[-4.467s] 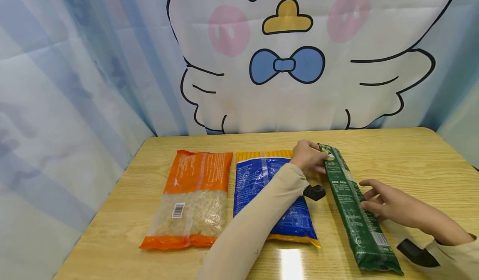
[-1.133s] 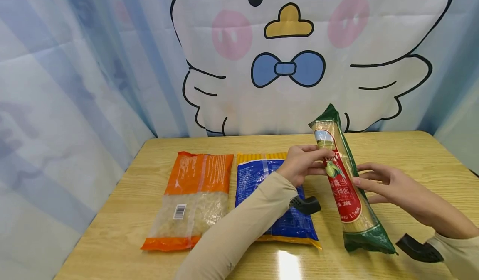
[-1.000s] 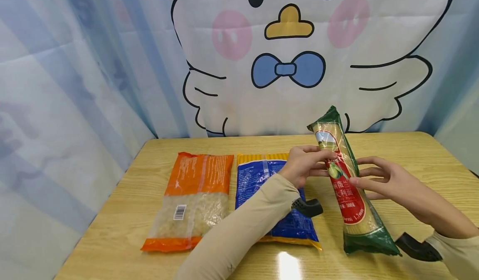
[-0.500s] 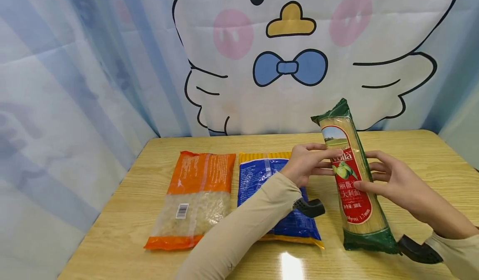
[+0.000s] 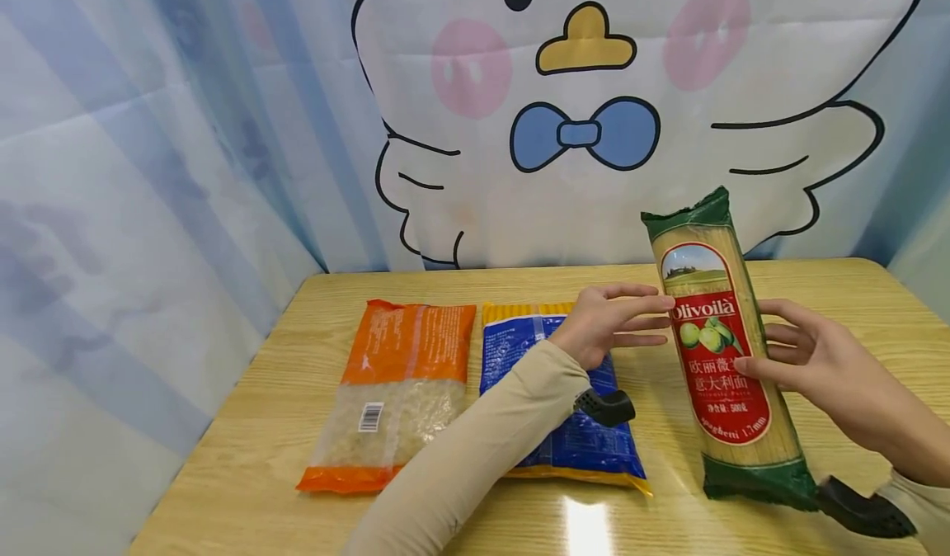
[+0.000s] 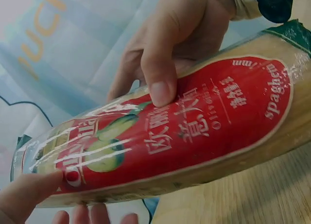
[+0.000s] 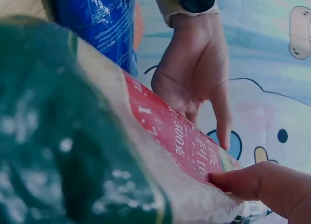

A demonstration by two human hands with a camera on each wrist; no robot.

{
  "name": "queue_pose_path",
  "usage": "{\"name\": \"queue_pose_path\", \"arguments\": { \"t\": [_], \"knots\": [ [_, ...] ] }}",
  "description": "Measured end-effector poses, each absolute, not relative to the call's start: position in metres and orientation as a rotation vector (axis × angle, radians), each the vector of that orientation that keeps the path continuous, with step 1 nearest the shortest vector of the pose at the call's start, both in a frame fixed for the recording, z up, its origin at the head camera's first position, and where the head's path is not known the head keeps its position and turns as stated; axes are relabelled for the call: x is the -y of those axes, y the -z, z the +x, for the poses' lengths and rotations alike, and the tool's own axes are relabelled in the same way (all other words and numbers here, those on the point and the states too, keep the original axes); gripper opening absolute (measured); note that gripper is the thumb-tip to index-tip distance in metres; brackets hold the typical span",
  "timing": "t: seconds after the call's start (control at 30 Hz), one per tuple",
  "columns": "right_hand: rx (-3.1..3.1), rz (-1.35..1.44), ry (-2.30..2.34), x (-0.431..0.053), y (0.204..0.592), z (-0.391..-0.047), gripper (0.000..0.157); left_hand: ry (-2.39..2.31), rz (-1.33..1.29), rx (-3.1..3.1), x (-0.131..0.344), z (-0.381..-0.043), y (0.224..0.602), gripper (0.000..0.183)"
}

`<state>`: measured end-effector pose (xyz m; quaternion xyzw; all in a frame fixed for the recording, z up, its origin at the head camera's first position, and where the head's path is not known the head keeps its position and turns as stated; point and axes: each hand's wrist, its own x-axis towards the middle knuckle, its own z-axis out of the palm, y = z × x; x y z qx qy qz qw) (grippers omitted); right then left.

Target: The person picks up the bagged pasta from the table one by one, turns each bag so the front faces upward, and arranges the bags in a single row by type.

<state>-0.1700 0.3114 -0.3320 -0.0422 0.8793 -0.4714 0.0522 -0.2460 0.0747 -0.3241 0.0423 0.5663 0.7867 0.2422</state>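
Note:
A green-ended bag of spaghetti (image 5: 723, 333) with a red front label leans upright, its printed face toward me. My right hand (image 5: 824, 374) grips its right side, thumb (image 7: 238, 182) on the label and fingers behind. At the bag's left edge is my left hand (image 5: 612, 321), its fingers mostly straight. In the left wrist view the left thumb (image 6: 41, 185) overlaps the label's edge, with the other fingertips showing below the bag. Partly under the left forearm lies a blue bag (image 5: 586, 440) with yellow ends.
An orange bag with a clear window (image 5: 401, 407) lies flat left of the blue one. All are on a light wooden table (image 5: 245, 473). A curtain (image 5: 594, 209) with a cartoon bird hangs behind the table's far edge.
The spaghetti bag, earlier lying back side up, has been raised and turned so its red label faces me. Lately it has shifted right, and the left fingers have straightened beside it.

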Motion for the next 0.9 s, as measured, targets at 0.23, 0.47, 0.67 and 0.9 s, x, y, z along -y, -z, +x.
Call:
{"name": "queue_pose_path", "arguments": {
  "t": [0.23,0.47,0.67,0.9],
  "knots": [
    [-2.64,-0.142,1.478,-0.311,0.331,-0.173,0.083,-2.083,0.174,-1.577,-0.075,-0.248,0.33,0.021],
    [-2.625,-0.145,1.478,-0.311,0.33,-0.175,0.079,-2.031,0.256,-1.51,-0.083,-0.248,0.34,0.024],
    [-2.611,-0.146,1.487,-0.307,0.328,-0.176,0.078,-2.054,0.252,-1.551,-0.09,-0.245,0.343,0.023],
    [-2.554,-0.184,1.435,-0.306,0.325,-0.175,0.078,-2.053,0.197,-1.537,-0.089,-0.244,0.346,0.019]
  ]
}}
